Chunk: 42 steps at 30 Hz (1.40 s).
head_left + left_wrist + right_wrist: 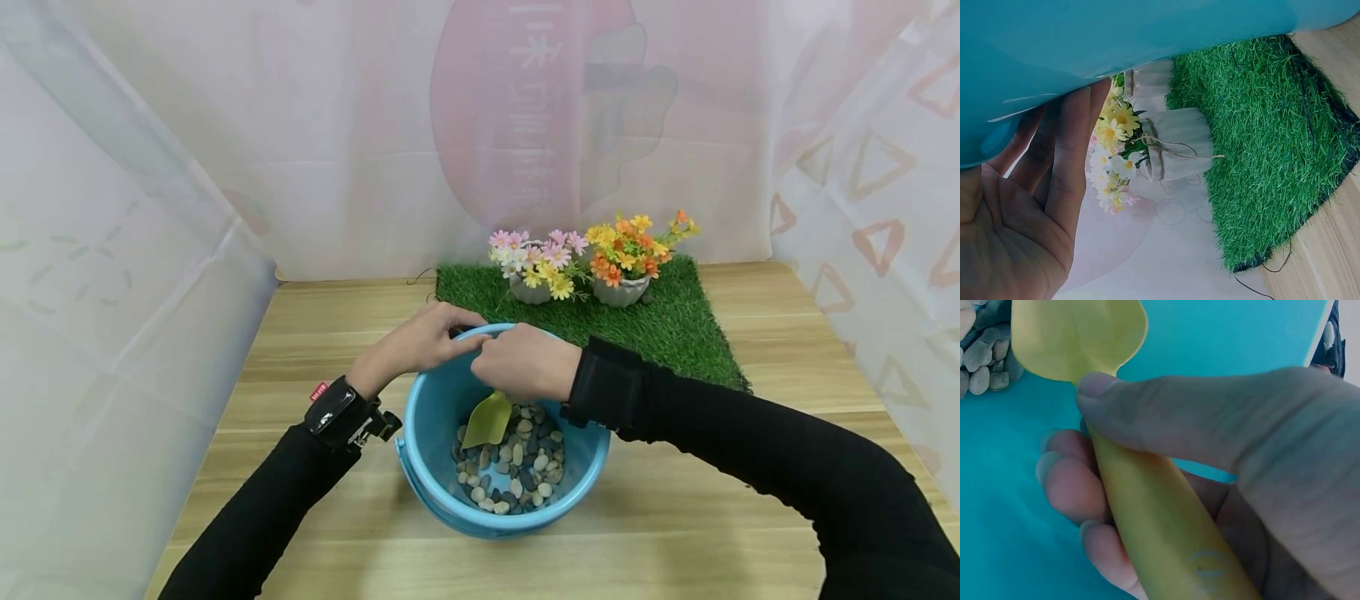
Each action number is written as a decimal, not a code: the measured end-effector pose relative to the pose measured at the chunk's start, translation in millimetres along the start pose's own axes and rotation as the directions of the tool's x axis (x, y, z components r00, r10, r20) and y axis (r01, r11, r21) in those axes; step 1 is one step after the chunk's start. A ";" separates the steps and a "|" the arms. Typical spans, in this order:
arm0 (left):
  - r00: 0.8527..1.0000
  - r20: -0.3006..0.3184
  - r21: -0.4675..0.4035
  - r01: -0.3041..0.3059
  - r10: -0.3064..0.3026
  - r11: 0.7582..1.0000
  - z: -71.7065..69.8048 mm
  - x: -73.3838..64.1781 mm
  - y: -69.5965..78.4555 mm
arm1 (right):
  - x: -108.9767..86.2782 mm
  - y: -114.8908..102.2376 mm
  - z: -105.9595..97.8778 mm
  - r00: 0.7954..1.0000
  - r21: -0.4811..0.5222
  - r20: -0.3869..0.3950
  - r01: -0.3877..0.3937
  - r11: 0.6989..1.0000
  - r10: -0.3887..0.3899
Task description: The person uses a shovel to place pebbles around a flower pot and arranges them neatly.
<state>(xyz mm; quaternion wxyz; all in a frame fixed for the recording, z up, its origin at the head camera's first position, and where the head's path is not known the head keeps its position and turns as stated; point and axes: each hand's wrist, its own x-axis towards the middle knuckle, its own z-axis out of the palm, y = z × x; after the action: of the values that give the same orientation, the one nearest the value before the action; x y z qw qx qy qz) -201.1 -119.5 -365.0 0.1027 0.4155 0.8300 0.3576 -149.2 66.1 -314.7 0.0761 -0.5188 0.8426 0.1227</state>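
A blue bucket (435,417) stands on the wooden table with pebbles (517,467) over its bottom. At the bucket's far left rim is my left hand (423,337), its thumb over the edge and its fingers against the outer wall in the left wrist view. My right hand (525,362) reaches inside the bucket and grips a yellow toy shovel (1154,500) by the handle, thumb along the top and fingers curled underneath. The shovel's blade (487,419) points down toward the pebbles, with none seen lying on it.
Behind the bucket lies a green artificial grass mat (675,333). Two grey pots of flowers stand on it, one with pink, white and yellow blooms (540,258), the other with orange and yellow ones (630,250). Printed cloth walls (360,142) enclose the table (315,350).
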 end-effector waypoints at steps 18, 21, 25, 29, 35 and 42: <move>1.000 0.010 0.001 0.001 -0.001 1.000 2.0 -0.2 -1.7 | 6.9 -8.9 2.8 0.996 -0.105 -0.071 0.038 0.994 -0.045; 1.000 0.010 -0.001 -0.001 0.001 1.000 2.2 -0.3 -1.5 | 6.6 -9.9 2.5 0.997 -0.103 -0.071 0.032 0.994 -0.039; 1.000 0.004 0.000 -0.002 0.002 1.000 1.6 -0.4 -0.7 | 6.0 -9.2 2.6 0.996 -0.089 -0.075 0.033 0.995 -0.040; 1.000 0.008 0.001 -0.001 0.001 1.000 1.4 -0.5 -0.1 | 7.1 -7.1 5.1 0.997 -0.052 -0.052 0.055 0.997 -0.058; 1.000 0.006 0.006 0.000 0.000 1.000 1.5 -0.9 0.3 | 11.6 -0.9 8.8 0.990 0.098 0.136 0.019 0.995 -0.033; 1.000 0.006 0.020 0.012 -0.012 1.000 0.5 -1.1 1.6 | 15.4 4.3 8.4 0.937 0.221 0.350 -0.094 0.971 0.011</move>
<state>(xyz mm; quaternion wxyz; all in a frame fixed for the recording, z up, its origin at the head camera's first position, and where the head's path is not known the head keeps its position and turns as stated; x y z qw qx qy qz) -199.1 -119.4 -364.5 0.1031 0.4127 0.8356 0.3475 -160.0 57.1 -326.1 0.2805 -0.4538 0.8381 0.1137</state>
